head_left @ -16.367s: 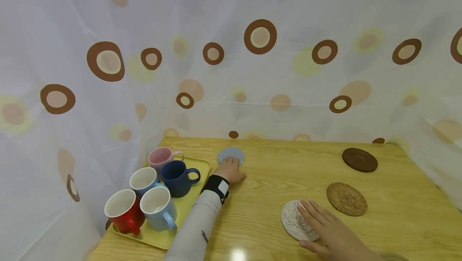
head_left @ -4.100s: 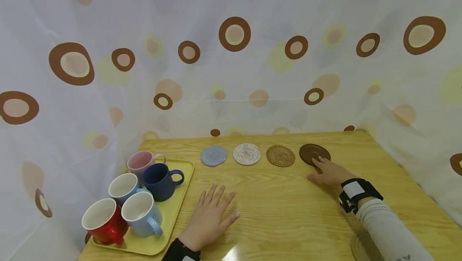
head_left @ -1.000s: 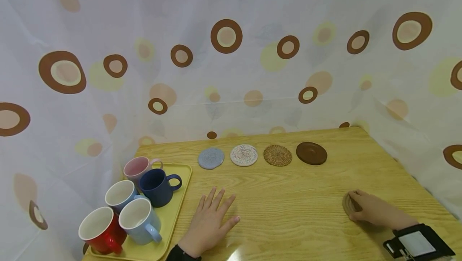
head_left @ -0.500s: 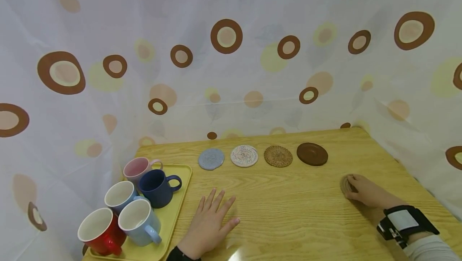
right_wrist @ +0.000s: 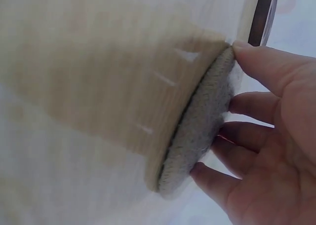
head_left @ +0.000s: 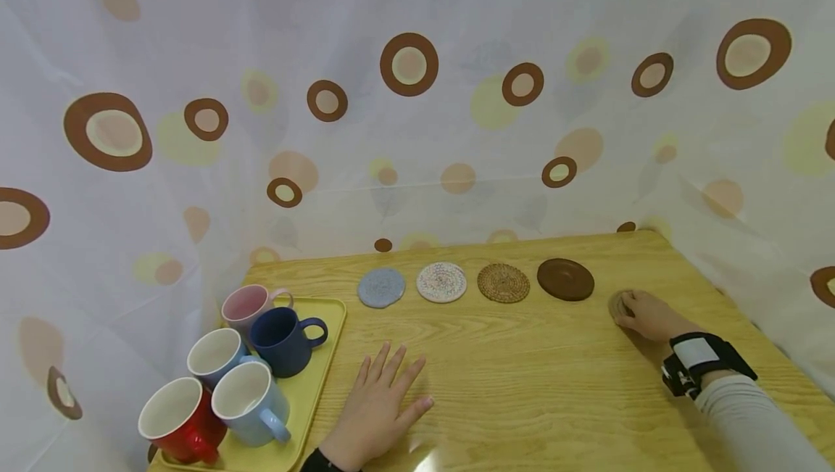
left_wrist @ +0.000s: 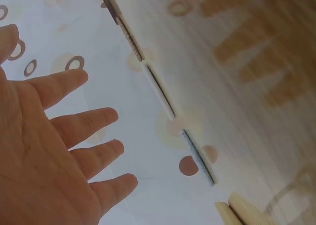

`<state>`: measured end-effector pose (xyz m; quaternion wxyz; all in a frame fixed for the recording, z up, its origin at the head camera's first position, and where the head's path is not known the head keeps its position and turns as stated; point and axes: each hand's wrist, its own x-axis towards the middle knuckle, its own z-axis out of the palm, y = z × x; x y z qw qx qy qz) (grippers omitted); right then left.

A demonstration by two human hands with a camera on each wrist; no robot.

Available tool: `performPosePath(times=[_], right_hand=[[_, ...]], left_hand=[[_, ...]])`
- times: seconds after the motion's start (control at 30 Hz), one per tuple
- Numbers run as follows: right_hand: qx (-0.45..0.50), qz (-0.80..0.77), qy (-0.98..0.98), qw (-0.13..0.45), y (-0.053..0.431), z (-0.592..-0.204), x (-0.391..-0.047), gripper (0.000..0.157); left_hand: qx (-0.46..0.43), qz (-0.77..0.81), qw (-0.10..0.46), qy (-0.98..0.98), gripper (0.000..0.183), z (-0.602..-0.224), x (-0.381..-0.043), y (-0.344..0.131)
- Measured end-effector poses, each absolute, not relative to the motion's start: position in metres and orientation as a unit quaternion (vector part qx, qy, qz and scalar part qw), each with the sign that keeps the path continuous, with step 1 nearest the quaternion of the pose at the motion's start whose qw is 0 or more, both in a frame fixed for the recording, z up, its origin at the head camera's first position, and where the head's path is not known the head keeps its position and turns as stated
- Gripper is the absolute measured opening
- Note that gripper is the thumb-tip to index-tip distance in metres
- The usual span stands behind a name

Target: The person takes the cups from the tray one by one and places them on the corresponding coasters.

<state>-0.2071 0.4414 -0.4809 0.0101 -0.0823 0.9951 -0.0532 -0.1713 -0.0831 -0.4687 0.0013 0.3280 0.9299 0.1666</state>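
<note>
There at the right of the frame, the right hand (head_left: 652, 316) had its grip on the beige round coaster (right_wrist: 197, 124), thumb at the rim and fingers bent against it, just beside the dark brown coaster (head_left: 565, 279)! Down at lower centre, the left hand (head_left: 375, 410) hovered over the table (head_left: 509, 385), fingers spread wide.

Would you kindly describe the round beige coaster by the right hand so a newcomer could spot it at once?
On the yellow wooden table, look rightward along the back from the round grey-blue coaster to the smooth brown disc. Just right of that lies the round beige coaster, its surface coarse and fibrous. Unlike its neighbours, it is touched by the right hand.
</note>
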Motion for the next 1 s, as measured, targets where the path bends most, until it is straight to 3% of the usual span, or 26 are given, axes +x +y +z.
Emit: performPosePath(times=[0.4, 0.8, 1.0], right_hand=[[-0.074, -0.05, 0.996, 0.004, 0.473, -0.491, -0.257, 0.055], [-0.036, -0.036, 0.998, 0.022, 0.472, -0.473, -0.269, 0.052], [-0.048, -0.037, 0.998, -0.001, 0.506, -0.508, -0.285, 0.063]], left_hand=[[0.329, 0.143, -0.013, 0.933, 0.065, -0.47, -0.171, -0.083], [0.328, 0.146, -0.022, 0.933, 0.064, -0.467, -0.171, -0.083], [0.332, 0.149, -0.006, 0.931, 0.063, -0.468, -0.169, -0.083]])
